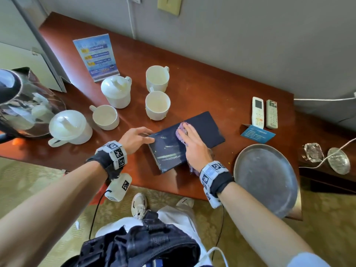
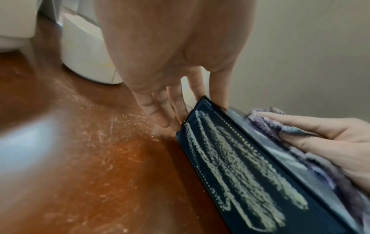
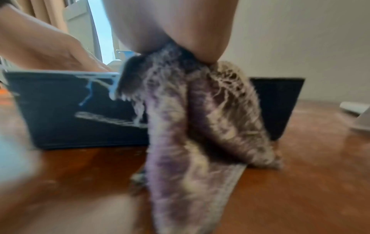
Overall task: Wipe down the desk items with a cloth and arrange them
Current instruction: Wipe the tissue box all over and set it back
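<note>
A dark navy folder point(image 1: 200, 132) with pale dusty streaks lies flat on the red-brown desk point(image 1: 221, 87), near the front edge. My left hand point(image 1: 137, 136) steadies the folder's near-left corner with straight fingers point(image 2: 160, 117) set against its edge point(image 2: 240, 166). My right hand point(image 1: 192, 145) lies flat on a purple cloth point(image 1: 181, 131) and presses it onto the folder's top. In the left wrist view the right hand point(image 2: 324, 134) covers the cloth point(image 2: 264, 118). In the right wrist view the cloth point(image 3: 190, 126) hangs over the folder's front point(image 3: 70, 114) down to the desk.
Left of the folder stand three open white cups point(image 1: 157, 106), two lidded cups point(image 1: 116, 92) and a shiny kettle point(image 1: 25, 105). A blue sign stand point(image 1: 96, 56) is at the back. Two remotes point(image 1: 264, 112), a blue card point(image 1: 258, 134) and a round metal tray point(image 1: 265, 178) lie to the right.
</note>
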